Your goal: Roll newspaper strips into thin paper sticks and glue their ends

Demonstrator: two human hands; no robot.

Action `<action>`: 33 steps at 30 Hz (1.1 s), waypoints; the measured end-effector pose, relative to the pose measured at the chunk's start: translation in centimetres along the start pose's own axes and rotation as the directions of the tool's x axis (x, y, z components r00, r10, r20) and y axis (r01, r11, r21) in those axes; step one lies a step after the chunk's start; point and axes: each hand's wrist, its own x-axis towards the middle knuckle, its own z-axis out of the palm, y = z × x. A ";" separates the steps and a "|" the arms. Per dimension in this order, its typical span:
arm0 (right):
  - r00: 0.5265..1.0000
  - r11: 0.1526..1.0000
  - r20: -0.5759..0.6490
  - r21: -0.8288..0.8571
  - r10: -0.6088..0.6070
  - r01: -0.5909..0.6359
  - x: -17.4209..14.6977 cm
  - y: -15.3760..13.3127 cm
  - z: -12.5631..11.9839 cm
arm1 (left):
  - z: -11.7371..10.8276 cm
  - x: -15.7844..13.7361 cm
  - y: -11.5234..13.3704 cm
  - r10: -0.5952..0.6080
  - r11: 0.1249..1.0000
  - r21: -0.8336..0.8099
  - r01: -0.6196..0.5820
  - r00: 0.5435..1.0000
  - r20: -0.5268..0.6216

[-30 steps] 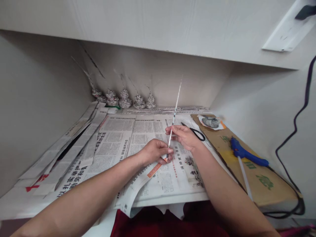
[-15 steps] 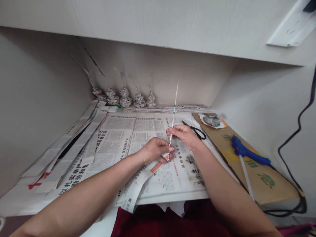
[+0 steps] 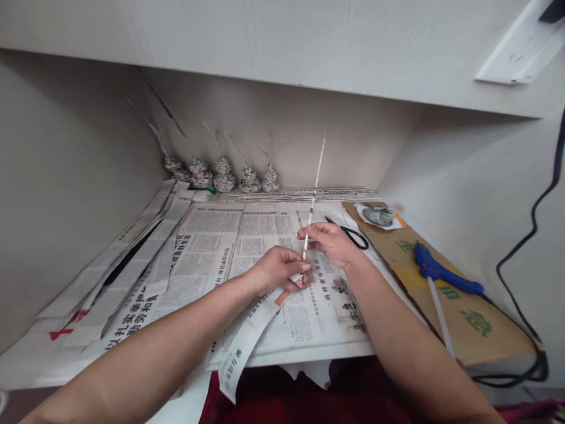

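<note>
A thin rolled newspaper tube (image 3: 315, 191) rises between my hands, tilted slightly right at its pointed top. My left hand (image 3: 285, 268) pinches its lower end, where a flat newspaper strip (image 3: 247, 338) runs into the roll. The strip's loose end trails down over the table's front edge. Just above, my right hand (image 3: 329, 242) grips the tube between thumb and fingers. Black-handled scissors (image 3: 353, 234) lie right behind that hand, partly hidden by it. Beneath both hands newspaper sheets (image 3: 207, 253) cover the table.
Several woven paper gourds (image 3: 225, 176) stand along the back wall, beside a bundle of finished paper tubes (image 3: 300, 195). Cut newspaper strips (image 3: 128, 259) lie at left. At right, a blue glue gun (image 3: 445, 275) and a grey cloth (image 3: 378, 215) rest on cardboard (image 3: 410, 294). A shelf overhangs.
The tube's tip has risen and leaned a little further right. The strip's tail has shifted, its loose end hanging lower. Both hands stay nearly in place.
</note>
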 end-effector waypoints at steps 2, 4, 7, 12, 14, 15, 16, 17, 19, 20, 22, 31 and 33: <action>0.999 1.000 0.044 0.013 0.011 -0.011 -0.1 0.0 0.1 | 0.0 0.0 0.0 0.003 1.000 -0.003 -0.002 1.000 0.006; 1.000 1.000 0.008 0.015 0.010 -0.010 0.0 0.0 0.1 | 0.0 -0.1 0.0 -0.004 1.000 0.003 0.004 1.000 0.029; 0.996 1.000 -0.093 0.007 -0.008 0.009 0.0 0.0 0.0 | 0.1 -0.2 0.2 -0.010 1.000 0.023 0.009 0.999 0.044; 0.996 1.000 0.095 0.021 0.003 -0.005 -0.2 -0.3 -0.2 | 0.2 -0.3 0.4 -0.014 1.000 0.010 0.014 1.000 0.007; 0.998 1.000 0.059 0.031 -0.001 -0.001 -0.2 -0.3 -0.2 | 0.1 -0.3 0.4 -0.014 1.000 0.028 0.013 1.000 0.022; 1.000 0.999 0.009 0.033 -0.006 0.006 -0.2 -0.2 -0.2 | 0.1 -0.2 0.3 -0.013 0.999 0.042 0.012 0.999 0.031; 0.999 0.999 -0.035 0.033 -0.011 0.013 -0.1 -0.2 -0.2 | 0.1 -0.2 0.3 -0.012 0.999 0.054 0.010 0.999 0.037; 0.998 0.999 -0.060 0.032 -0.016 0.018 -0.1 -0.1 -0.2 | 0.1 -0.2 0.2 -0.009 0.998 0.059 0.007 0.999 0.035; 0.999 0.999 -0.026 0.039 -0.019 0.020 -0.2 -0.2 -0.2 | 0.2 -0.2 0.3 0.001 0.999 0.050 -0.001 1.000 0.012; 1.000 0.999 0.019 0.045 -0.014 0.013 -0.2 -0.2 -0.2 | 0.2 -0.2 0.3 0.002 0.999 0.041 -0.002 1.000 -0.001; 0.997 0.999 0.077 0.052 -0.010 0.006 -0.3 -0.3 -0.1 | 0.2 -0.2 0.4 0.003 1.000 0.027 -0.002 1.000 -0.014; 0.999 0.998 0.039 0.058 0.010 -0.012 -0.2 -0.3 -0.2 | 0.0 -0.2 0.4 0.008 1.000 0.009 -0.008 1.000 -0.008; 0.991 0.996 0.133 0.072 0.033 -0.043 -0.4 -0.4 -0.3 | -0.1 -0.2 0.3 0.015 1.000 0.005 -0.015 1.000 -0.007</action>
